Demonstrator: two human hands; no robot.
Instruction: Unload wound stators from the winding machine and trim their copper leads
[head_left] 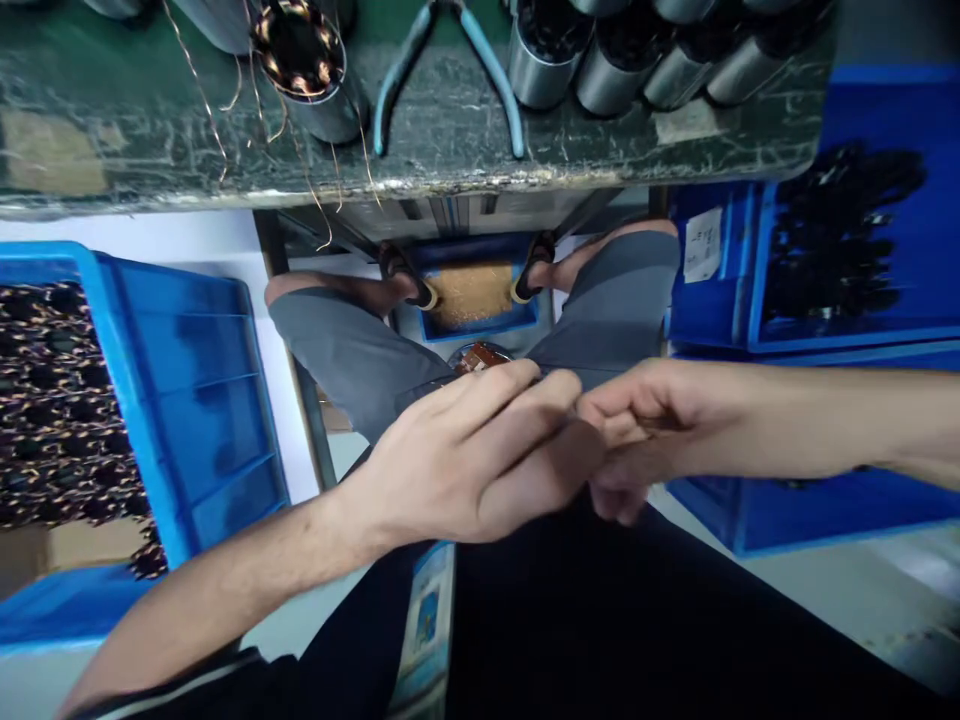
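Over my lap, my left hand (487, 450) and my right hand (637, 430) meet, fingertips against fingertips. The left fingers are curled and pressed together, seen from the back of the hand. My right fingers are bent inward in a pinch. Whatever lies between them, if anything, is hidden behind the knuckles. Beyond the hands, on the green worktable (442, 130), lie pliers with light blue handles (491, 75), legs spread. A metal cylinder with copper windings (322, 100) stands left of the pliers, loose copper wires hanging over the table edge.
Several metal cylinders (615, 80) stand at the table's right. On the left a blue crate (202, 380) holds many copper-wound parts (60, 400). Blue bins (930, 240) on the right hold black parts (840, 230). A blue tray (480, 328) lies on the floor between my feet.
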